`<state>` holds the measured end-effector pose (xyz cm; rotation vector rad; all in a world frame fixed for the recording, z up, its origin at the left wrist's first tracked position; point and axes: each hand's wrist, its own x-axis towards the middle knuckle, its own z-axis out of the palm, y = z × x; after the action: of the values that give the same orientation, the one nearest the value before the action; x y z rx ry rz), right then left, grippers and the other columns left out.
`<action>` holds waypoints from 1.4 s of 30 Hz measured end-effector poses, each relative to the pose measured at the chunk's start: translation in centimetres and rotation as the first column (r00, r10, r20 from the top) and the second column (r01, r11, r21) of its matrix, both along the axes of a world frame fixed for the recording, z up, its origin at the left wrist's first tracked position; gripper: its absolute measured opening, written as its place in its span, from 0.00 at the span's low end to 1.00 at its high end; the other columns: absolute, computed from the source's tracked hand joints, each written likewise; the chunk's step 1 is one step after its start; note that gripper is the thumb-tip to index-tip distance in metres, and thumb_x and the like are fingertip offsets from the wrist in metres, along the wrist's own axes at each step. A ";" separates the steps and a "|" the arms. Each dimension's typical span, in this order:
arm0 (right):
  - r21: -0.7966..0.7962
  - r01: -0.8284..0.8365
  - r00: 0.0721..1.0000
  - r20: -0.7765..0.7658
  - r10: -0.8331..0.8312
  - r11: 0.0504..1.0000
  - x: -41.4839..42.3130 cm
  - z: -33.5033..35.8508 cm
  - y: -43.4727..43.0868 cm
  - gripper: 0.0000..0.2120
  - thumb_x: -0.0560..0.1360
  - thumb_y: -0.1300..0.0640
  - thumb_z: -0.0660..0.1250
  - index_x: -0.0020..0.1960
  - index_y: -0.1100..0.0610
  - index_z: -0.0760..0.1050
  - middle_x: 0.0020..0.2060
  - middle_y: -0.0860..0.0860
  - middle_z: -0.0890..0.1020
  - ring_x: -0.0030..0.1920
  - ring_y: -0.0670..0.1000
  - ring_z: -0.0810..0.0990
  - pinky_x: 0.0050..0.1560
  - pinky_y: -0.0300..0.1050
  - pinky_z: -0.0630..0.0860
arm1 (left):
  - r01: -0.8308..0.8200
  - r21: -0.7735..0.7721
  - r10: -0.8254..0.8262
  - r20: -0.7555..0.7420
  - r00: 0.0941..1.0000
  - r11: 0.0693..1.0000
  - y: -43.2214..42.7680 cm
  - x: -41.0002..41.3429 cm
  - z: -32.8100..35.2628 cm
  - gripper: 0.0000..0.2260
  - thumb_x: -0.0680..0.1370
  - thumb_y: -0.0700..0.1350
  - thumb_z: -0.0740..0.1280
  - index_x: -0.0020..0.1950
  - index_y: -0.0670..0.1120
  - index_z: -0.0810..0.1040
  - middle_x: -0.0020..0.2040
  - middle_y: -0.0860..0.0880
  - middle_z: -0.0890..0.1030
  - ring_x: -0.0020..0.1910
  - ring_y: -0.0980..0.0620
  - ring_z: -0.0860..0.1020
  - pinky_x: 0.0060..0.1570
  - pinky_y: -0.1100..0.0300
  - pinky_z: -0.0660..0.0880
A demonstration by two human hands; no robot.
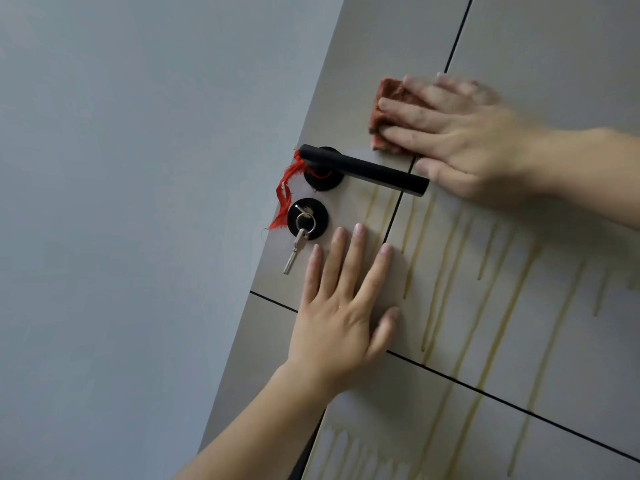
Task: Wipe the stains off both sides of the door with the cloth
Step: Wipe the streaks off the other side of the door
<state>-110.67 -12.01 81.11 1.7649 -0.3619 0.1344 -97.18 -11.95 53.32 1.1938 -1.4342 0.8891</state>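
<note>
A beige door (540, 43) with thin black grooves fills the right half of the head view. Yellowish drip stains (446, 271) run down it below the handle. My right hand (464, 133) presses a reddish-brown cloth (388, 98) flat against the door just above the black lever handle (363, 169); its fingers are straight and slightly blurred. My left hand (343, 306) lies flat on the door below the lock, fingers spread and holding nothing.
A round black lock (323, 220) holds a key on a ring (298, 244), left of my left hand. A frayed red ribbon (285, 192) hangs from the handle's base. A plain grey wall (138, 202) fills the left half.
</note>
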 end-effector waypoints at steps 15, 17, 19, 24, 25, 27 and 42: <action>-0.031 -0.025 0.996 0.084 0.028 0.999 -5.6 -5.2 0.6 0.29 0.80 0.46 0.51 0.78 0.55 0.68 0.81 0.53 0.62 0.81 0.61 0.57 0.79 0.63 0.54 | 0.020 -0.005 -0.020 0.024 1.000 1.000 0.1 0.3 -0.2 0.31 0.84 0.58 0.55 0.85 0.47 0.53 0.85 0.43 0.49 0.84 0.42 0.46 0.81 0.41 0.46; -0.009 -0.049 0.975 0.218 0.050 0.999 -7.6 -9.0 1.1 0.30 0.80 0.46 0.53 0.78 0.57 0.69 0.81 0.55 0.62 0.81 0.63 0.58 0.79 0.65 0.55 | 0.037 -0.001 -0.037 0.026 0.999 0.999 0.2 0.7 -1.1 0.31 0.84 0.57 0.56 0.84 0.46 0.53 0.85 0.43 0.49 0.84 0.42 0.46 0.81 0.41 0.46; 0.000 -0.040 0.973 0.228 0.039 0.999 -7.8 -12.6 1.2 0.31 0.79 0.46 0.54 0.79 0.58 0.67 0.81 0.57 0.61 0.81 0.64 0.58 0.79 0.66 0.56 | 0.050 0.009 -0.050 0.029 0.998 0.999 0.4 1.2 -2.3 0.32 0.84 0.57 0.57 0.84 0.45 0.53 0.85 0.42 0.49 0.84 0.41 0.47 0.81 0.42 0.47; 0.063 -0.050 0.974 0.224 0.035 0.997 -0.5 -13.9 0.7 0.30 0.80 0.45 0.52 0.79 0.56 0.67 0.81 0.55 0.62 0.80 0.61 0.61 0.80 0.61 0.54 | 0.041 -0.008 -0.041 -0.004 0.999 0.999 0.4 1.7 -3.4 0.33 0.83 0.57 0.59 0.83 0.43 0.55 0.84 0.40 0.50 0.84 0.40 0.48 0.82 0.44 0.47; 0.068 -0.043 0.972 0.232 0.026 0.997 0.3 -13.9 0.6 0.30 0.80 0.45 0.52 0.79 0.56 0.66 0.81 0.55 0.61 0.80 0.60 0.60 0.80 0.60 0.54 | 0.038 -0.010 -0.038 -0.018 0.999 0.999 0.3 1.7 -3.4 0.34 0.83 0.58 0.59 0.83 0.42 0.55 0.84 0.39 0.51 0.84 0.40 0.48 0.82 0.44 0.47; 0.069 -0.043 0.976 0.216 0.027 0.997 -0.1 -14.6 0.4 0.30 0.81 0.46 0.51 0.80 0.56 0.65 0.82 0.55 0.60 0.82 0.59 0.56 0.80 0.61 0.54 | 0.037 -0.006 -0.037 -0.031 0.999 0.999 0.4 1.6 -3.5 0.35 0.83 0.58 0.59 0.83 0.40 0.54 0.84 0.39 0.50 0.84 0.41 0.48 0.82 0.45 0.46; 0.080 -0.136 0.955 0.277 0.109 0.988 4.5 -15.3 -0.3 0.33 0.80 0.47 0.54 0.83 0.58 0.57 0.81 0.55 0.61 0.82 0.59 0.55 0.80 0.60 0.52 | 0.038 -0.012 -0.038 -0.063 0.997 0.999 0.1 1.6 -4.4 0.34 0.84 0.58 0.56 0.83 0.38 0.53 0.84 0.39 0.51 0.84 0.42 0.48 0.82 0.44 0.48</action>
<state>-106.13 -12.33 65.82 1.8706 -0.4635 0.4583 -95.61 -11.87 48.90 1.1731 -1.3952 0.8248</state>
